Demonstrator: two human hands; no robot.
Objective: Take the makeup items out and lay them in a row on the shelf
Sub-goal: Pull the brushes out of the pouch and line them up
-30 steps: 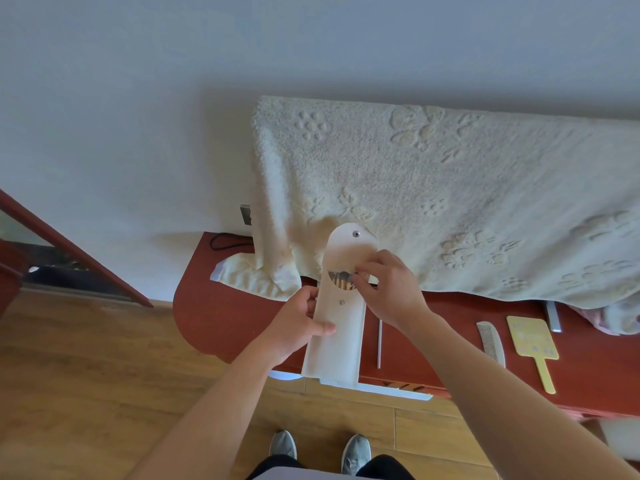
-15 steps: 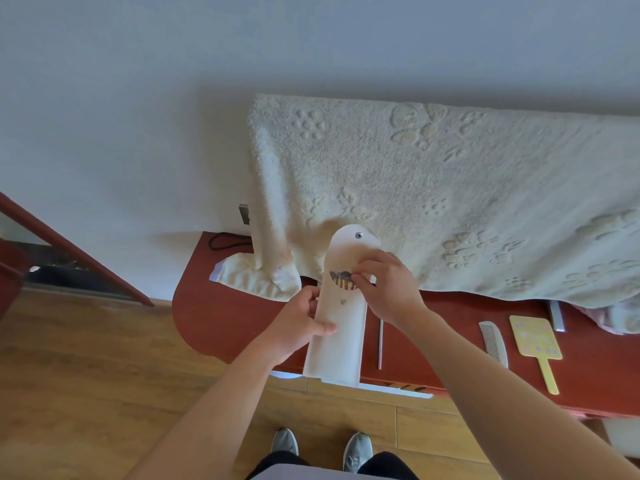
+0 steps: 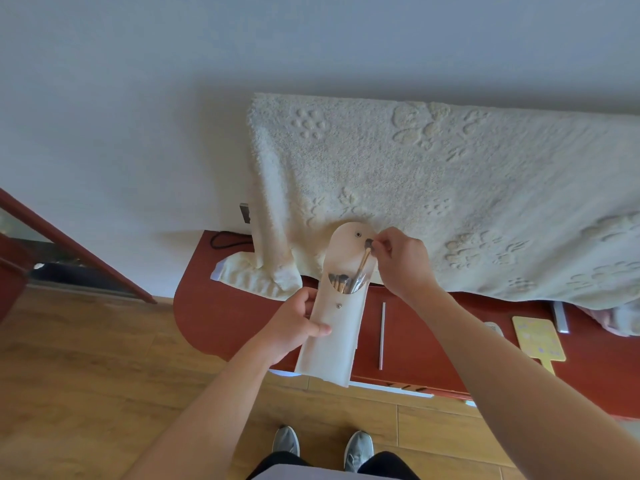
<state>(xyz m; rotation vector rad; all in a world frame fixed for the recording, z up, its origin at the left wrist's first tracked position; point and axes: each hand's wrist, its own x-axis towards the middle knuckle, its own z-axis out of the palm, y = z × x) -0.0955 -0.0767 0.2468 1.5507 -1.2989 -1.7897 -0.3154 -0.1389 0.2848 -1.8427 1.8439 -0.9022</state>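
Head camera, centre of frame: the left hand point(image 3: 294, 327) curls fingers and thumb round the middle of the white brush pouch point(image 3: 334, 341), holding it upright over the red shelf point(image 3: 221, 306). Just right of the pouch's open flap, the right hand point(image 3: 401, 265) pinches the dark tip of one makeup brush point(image 3: 364, 258), which is partly out of the pouch mouth. More brushes point(image 3: 341, 282) sit inside.

This looks like a room in a home, likely a bedroom or dressing corner. A plain white wall point(image 3: 121, 116) fills the top of the frame, and wood-plank flooring point(image 3: 86, 375) the bottom left. Across the middle runs a red-brown shelf point(image 3: 221, 317) with a cream flower-patterned blanket point(image 3: 450, 188) draped above it. At right lie a comb point(image 3: 493, 329) and a yellow hand mirror point(image 3: 536, 339). A wall socket point(image 3: 244, 213) with a black cable point(image 3: 225, 239) sits at centre left.
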